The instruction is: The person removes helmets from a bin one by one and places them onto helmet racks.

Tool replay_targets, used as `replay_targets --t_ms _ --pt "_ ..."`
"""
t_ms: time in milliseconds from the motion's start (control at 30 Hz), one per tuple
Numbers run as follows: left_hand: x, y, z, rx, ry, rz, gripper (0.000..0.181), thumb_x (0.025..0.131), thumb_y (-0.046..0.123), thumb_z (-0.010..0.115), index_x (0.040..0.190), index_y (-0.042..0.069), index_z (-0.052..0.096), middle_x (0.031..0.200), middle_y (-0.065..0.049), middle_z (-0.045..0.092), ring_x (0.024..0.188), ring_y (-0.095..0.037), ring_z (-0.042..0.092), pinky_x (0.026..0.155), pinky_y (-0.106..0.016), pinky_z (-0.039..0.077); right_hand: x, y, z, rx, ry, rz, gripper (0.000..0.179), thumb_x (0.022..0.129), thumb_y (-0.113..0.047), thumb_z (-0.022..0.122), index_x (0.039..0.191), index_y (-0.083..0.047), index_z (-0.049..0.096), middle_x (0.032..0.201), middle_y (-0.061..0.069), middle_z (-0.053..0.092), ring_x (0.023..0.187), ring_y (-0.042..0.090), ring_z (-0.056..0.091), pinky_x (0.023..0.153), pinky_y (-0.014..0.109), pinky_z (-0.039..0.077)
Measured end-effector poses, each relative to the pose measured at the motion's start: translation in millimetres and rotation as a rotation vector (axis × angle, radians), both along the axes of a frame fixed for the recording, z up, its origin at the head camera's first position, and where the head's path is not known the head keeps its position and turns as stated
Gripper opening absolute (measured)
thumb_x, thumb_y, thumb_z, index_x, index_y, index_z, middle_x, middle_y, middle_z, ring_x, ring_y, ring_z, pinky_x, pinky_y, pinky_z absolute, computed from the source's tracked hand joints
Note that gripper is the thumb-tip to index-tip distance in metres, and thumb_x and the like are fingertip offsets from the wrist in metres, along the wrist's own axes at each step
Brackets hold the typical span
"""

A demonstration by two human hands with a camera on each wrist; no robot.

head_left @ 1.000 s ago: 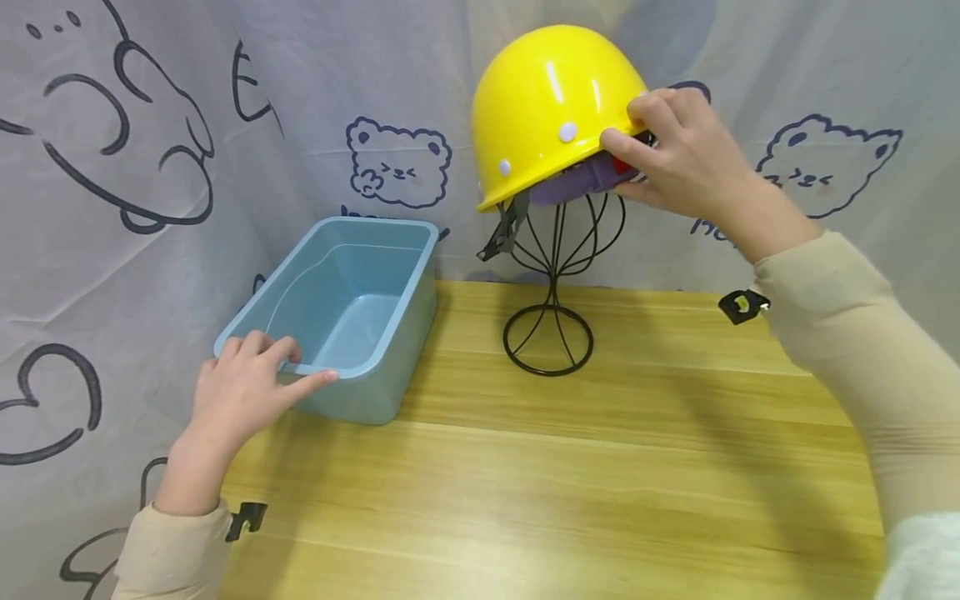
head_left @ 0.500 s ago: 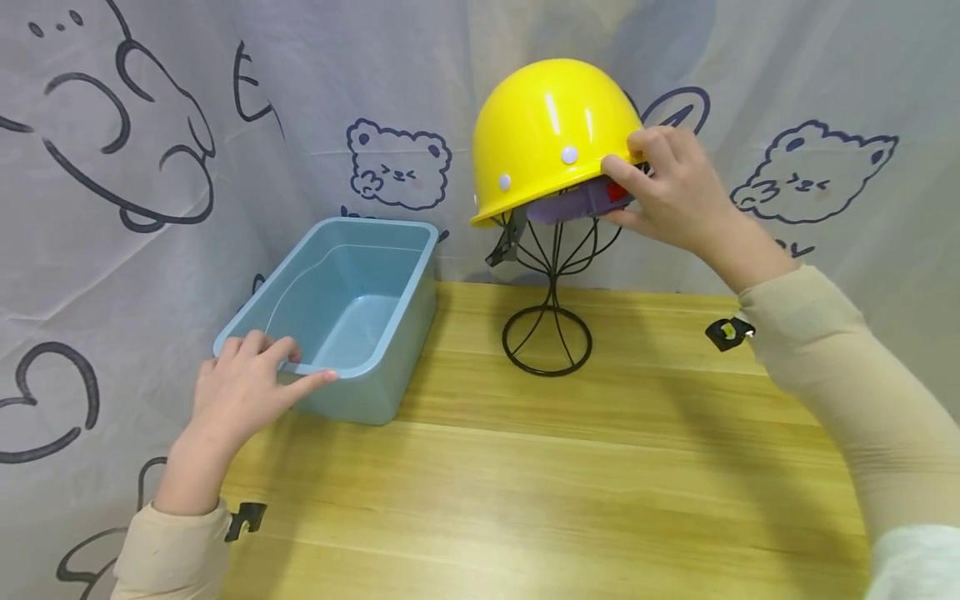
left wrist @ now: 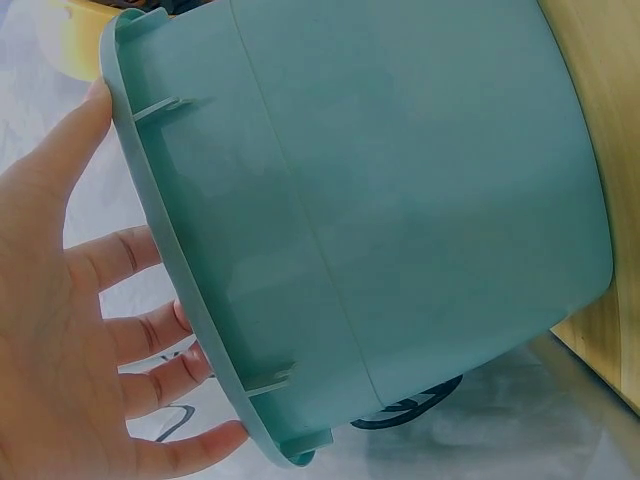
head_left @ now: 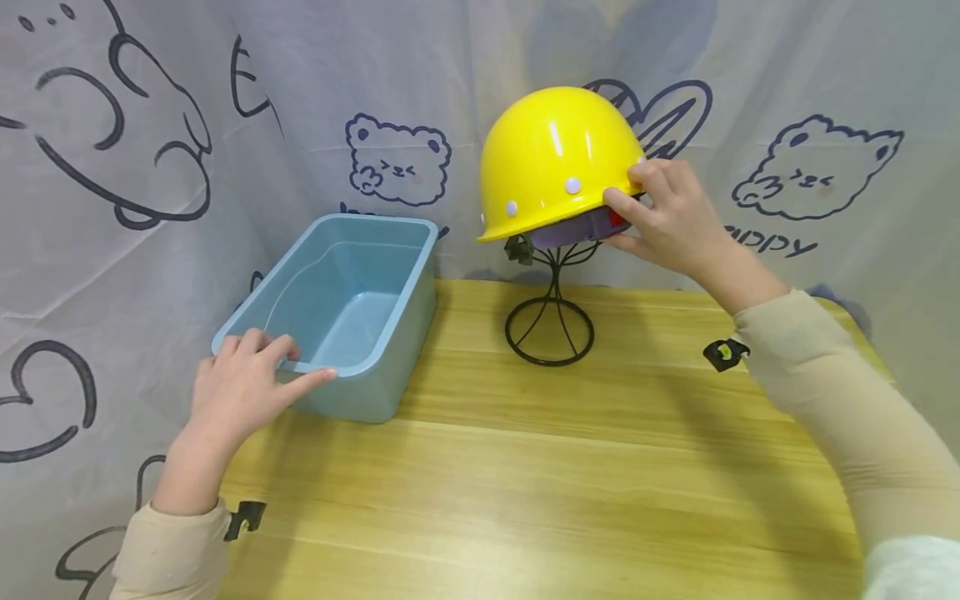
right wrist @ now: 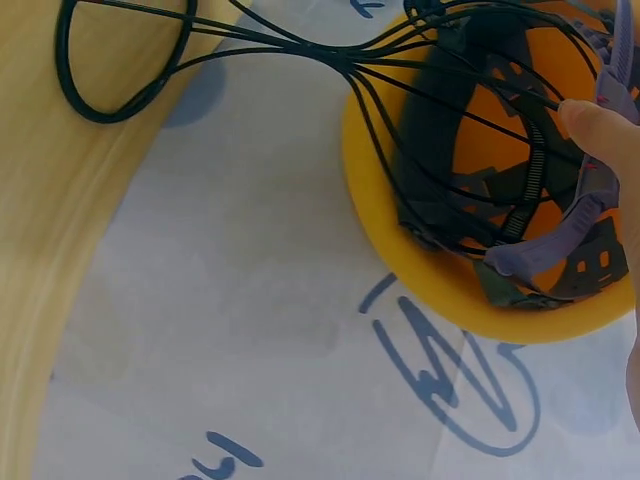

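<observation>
My right hand (head_left: 675, 218) grips the yellow hard hat (head_left: 561, 158) by its right edge, thumb on the underside and fingers on the rim. The hat sits tilted over the top of a black wire stand (head_left: 549, 364), its left edge lower. In the right wrist view the stand's wires reach up inside the hat, among dark straps and a purple headband (right wrist: 550, 250). At the left, my left hand (head_left: 240, 383) holds the near rim of a blue plastic bin (head_left: 412, 337), fingertips hooked over it and thumb along the edge. Nothing shows inside the bin.
A wooden table (head_left: 525, 500) carries the bin and the stand. A pale curtain (head_left: 390, 67) with drawn bears hangs behind and along the left side.
My right hand has brought the hard hat down over the wire stand, so more of the stand's top is covered. The left hand and the bin stay in place.
</observation>
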State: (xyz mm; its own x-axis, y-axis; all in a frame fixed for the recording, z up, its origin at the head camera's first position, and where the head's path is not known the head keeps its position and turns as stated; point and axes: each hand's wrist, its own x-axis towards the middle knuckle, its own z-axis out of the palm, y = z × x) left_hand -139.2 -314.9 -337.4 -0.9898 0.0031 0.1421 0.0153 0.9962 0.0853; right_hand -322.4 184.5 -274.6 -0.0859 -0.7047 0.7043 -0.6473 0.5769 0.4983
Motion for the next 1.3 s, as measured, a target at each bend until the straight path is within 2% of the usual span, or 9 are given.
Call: replay_targets --t_ms 300,400,633,833,933,1100,1233,1300 --pt "0.3 -1.4 2.6 0.004 0.009 0.006 0.073 0.081 0.082 0.044 0.111 0.018 0.06 0.114 -0.016 0.052 0.102 -0.04 0.045 0.068 -0.055 0.037 0.4 1 -20.7 -0.087 0.037 0.057 0.071 0.062 -0.026 0.091 0.116 -0.015 0.046 0.108 0.019 0.042 0.097 0.037 0.044 0.077 0.05 0.041" --pt "1.1 -0.8 3.6 0.006 0.002 0.009 0.073 0.081 0.083 0.044 0.111 0.018 0.06 0.113 -0.016 0.052 0.102 -0.04 0.045 0.068 -0.054 0.037 0.3 2 -32.1 -0.127 0.043 0.077 0.067 0.066 -0.027 0.087 0.115 -0.015 0.045 0.108 0.018 0.04 0.098 0.037 0.043 0.078 0.051 0.04" --pt "3.4 -0.3 2.4 0.008 -0.005 0.008 0.073 0.082 0.082 0.043 0.112 0.018 0.06 0.112 -0.015 0.051 0.102 -0.04 0.044 0.068 -0.053 0.037 -2.8 -1 -57.3 -0.231 0.102 0.097 0.045 0.083 -0.035 0.073 0.111 -0.015 0.043 0.105 0.015 0.04 0.097 0.036 0.042 0.075 0.052 0.039" --pt "2.1 0.6 0.8 0.006 -0.007 0.0 0.074 0.082 0.082 0.042 0.114 0.018 0.06 0.114 -0.016 0.052 0.103 -0.041 0.045 0.068 -0.054 0.037 -2.0 -1 -72.7 -0.301 0.097 0.082 0.042 0.087 -0.038 0.069 0.109 -0.016 0.041 0.105 0.014 0.037 0.098 0.035 0.04 0.076 0.052 0.037" --pt "1.5 1.2 -0.1 0.002 -0.005 -0.002 0.074 0.082 0.082 0.043 0.114 0.018 0.06 0.115 -0.017 0.052 0.104 -0.042 0.045 0.068 -0.054 0.037 -0.9 3 -80.8 -0.307 0.076 0.092 0.039 0.088 -0.035 0.069 0.108 -0.015 0.041 0.104 0.014 0.036 0.096 0.035 0.038 0.075 0.052 0.036" --pt "1.6 0.7 -1.4 0.006 -0.003 -0.003 0.073 0.082 0.082 0.043 0.113 0.018 0.06 0.115 -0.017 0.052 0.104 -0.042 0.044 0.068 -0.054 0.037 4.5 12 -87.0 -0.259 0.04 0.131 0.027 0.097 -0.035 0.058 0.111 -0.014 0.049 0.105 0.016 0.04 0.095 0.036 0.041 0.077 0.05 0.041" --pt "1.7 -0.4 -2.0 0.006 0.003 -0.002 0.073 0.082 0.082 0.044 0.112 0.018 0.06 0.112 -0.016 0.051 0.101 -0.041 0.044 0.066 -0.053 0.036 10.9 22 -86.9 -0.198 0.001 0.147 0.031 0.098 -0.036 0.056 0.118 -0.012 0.055 0.11 0.02 0.047 0.098 0.037 0.047 0.082 0.05 0.046" --pt "1.9 -0.4 -2.1 0.006 0.005 -0.002 0.073 0.082 0.082 0.044 0.112 0.018 0.06 0.111 -0.016 0.051 0.101 -0.04 0.044 0.066 -0.052 0.036 15.3 27 -86.3 -0.164 -0.025 0.13 0.033 0.099 -0.036 0.055 0.122 -0.012 0.057 0.112 0.022 0.05 0.101 0.038 0.049 0.085 0.051 0.048"
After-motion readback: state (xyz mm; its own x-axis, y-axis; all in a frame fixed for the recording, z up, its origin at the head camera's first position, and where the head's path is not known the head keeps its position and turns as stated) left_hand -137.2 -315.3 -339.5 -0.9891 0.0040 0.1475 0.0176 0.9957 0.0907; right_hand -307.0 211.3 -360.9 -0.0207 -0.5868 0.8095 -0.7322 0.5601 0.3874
